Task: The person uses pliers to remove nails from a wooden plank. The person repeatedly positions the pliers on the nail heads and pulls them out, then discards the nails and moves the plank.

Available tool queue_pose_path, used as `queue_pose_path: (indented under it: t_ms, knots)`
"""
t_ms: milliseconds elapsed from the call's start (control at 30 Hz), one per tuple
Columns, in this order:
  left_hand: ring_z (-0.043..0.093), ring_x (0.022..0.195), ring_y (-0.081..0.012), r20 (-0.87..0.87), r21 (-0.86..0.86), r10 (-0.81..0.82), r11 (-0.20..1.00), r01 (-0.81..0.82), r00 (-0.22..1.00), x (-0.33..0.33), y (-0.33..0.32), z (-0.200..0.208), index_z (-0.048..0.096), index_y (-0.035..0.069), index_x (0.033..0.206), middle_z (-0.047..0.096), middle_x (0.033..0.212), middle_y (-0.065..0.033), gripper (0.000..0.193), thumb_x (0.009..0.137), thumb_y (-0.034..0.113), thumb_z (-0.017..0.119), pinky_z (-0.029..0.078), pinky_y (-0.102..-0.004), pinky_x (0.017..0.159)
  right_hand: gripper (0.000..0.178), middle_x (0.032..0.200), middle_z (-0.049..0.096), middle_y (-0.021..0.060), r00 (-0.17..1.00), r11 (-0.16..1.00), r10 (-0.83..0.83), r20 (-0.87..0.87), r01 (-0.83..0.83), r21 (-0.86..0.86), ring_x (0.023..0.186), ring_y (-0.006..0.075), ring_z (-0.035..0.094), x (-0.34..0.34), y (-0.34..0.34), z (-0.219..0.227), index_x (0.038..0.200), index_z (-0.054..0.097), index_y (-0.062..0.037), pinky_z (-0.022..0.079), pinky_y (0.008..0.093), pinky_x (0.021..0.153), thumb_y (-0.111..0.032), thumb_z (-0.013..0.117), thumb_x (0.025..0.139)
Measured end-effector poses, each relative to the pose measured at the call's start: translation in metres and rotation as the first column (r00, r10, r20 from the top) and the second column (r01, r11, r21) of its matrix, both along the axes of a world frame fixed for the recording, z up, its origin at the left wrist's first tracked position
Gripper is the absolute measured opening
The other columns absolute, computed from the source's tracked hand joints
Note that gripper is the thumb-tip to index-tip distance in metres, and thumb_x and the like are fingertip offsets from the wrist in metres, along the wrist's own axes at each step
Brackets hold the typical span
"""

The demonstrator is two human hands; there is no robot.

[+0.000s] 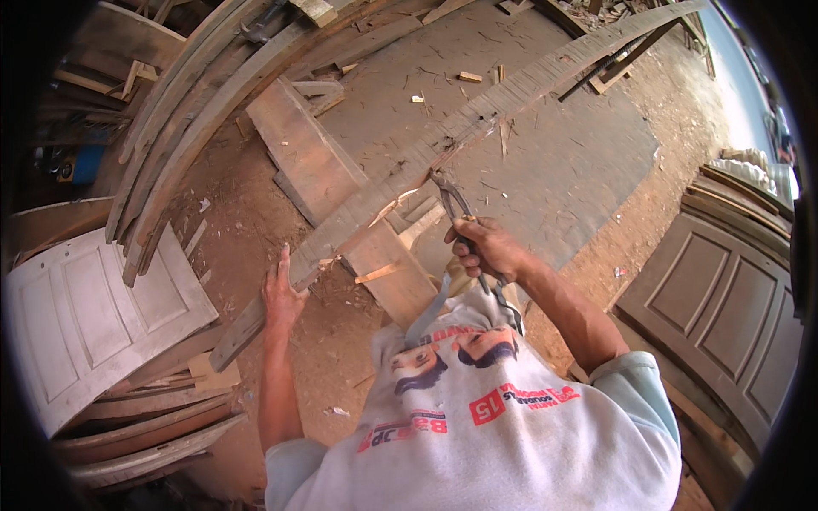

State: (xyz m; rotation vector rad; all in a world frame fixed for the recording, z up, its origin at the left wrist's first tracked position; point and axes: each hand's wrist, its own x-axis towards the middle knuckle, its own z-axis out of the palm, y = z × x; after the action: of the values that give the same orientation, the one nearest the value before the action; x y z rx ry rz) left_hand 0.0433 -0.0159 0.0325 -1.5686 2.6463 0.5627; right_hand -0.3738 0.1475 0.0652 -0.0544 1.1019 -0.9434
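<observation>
A long, rough wooden plank [375,198] runs slantwise from near left to far right, its edge splintered near the middle. My left hand [281,298] grips the plank close to its near end, fingers along its side. In my right hand [494,249] are metal pincers [456,198], held by the handles with the fingers wrapped round them. The jaws of the pincers are at the plank's right edge, beside a splintered spot; whether they bite on anything is too small to tell. Under the plank lies a wide, reddish board [311,157], crossing it.
Curved timbers [200,111] are stacked at the far left, with a hammer [260,30] on top. A pale panelled door [111,315] lies at left, a brown panelled door [716,298] at right. Splinters litter a dark sheet [571,162] on the dirt floor. Curved offcuts [153,439] lie near left.
</observation>
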Motion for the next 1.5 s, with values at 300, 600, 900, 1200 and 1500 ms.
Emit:
queue_pose_path:
  t_ms: [300,600,900,1200,1500]
  knots:
    - [0.065,0.123,-0.0370,0.072,0.372,0.042,0.926,-0.066,0.997,-0.014,-0.036,0.037,0.033,0.020,0.164,0.065,0.137,-0.0215,0.112,0.065,0.005,0.084,0.052,-0.0444,0.108,0.030,0.071,0.048,-0.0013,0.875,0.922,-0.382,-0.298,0.340,-0.183,0.057,0.0111,0.047,0.114,-0.038,-0.031,0.092,0.052,-0.0099,0.043,0.0311,0.050,-0.034,0.052,0.110]
    - [0.068,0.112,-0.0256,-0.073,0.635,0.004,0.772,0.043,0.997,0.004,-0.099,0.031,0.062,0.005,0.141,0.073,0.120,-0.0170,0.078,0.065,0.011,0.078,0.050,-0.0370,0.103,0.030,0.095,0.071,0.0122,0.742,0.970,-0.085,-0.666,-0.090,-0.224,0.089,0.0205,0.068,0.069,0.004,-0.052,0.123,0.059,0.0039,0.057,0.0360,0.081,-0.018,0.053,0.102]
    - [0.064,0.125,-0.0316,-0.008,0.443,0.021,0.896,-0.015,1.000,-0.006,-0.063,0.038,0.052,0.007,0.149,0.065,0.134,-0.0223,0.083,0.072,0.010,0.083,0.049,-0.0416,0.105,0.053,0.133,0.065,0.0248,0.959,0.977,0.008,-0.284,-0.068,-0.203,0.122,0.0304,0.067,0.040,0.030,-0.004,0.151,0.040,0.0085,0.053,0.0402,0.107,-0.012,0.046,0.102]
    - [0.057,0.119,-0.0448,0.021,0.063,-0.013,0.998,0.011,1.000,0.003,-0.009,0.007,0.034,0.020,0.162,0.058,0.126,-0.0235,0.108,0.071,0.005,0.090,0.047,-0.0537,0.104,0.066,0.145,0.057,0.0286,0.994,0.986,0.034,0.105,-0.016,-0.164,0.127,0.0383,0.063,0.062,0.007,0.022,0.161,0.026,0.0057,0.052,0.0473,0.108,-0.013,0.044,0.100]
    - [0.052,0.125,-0.0436,0.093,-0.067,0.023,0.998,-0.017,0.995,0.005,0.006,-0.008,0.030,0.023,0.163,0.052,0.133,-0.0222,0.114,0.070,0.001,0.091,0.041,-0.0584,0.109,0.062,0.142,0.058,0.0284,0.932,0.988,0.062,0.357,-0.008,-0.152,0.125,0.0380,0.065,0.037,0.011,0.006,0.153,0.035,0.0104,0.052,0.0471,0.107,-0.020,0.049,0.101]
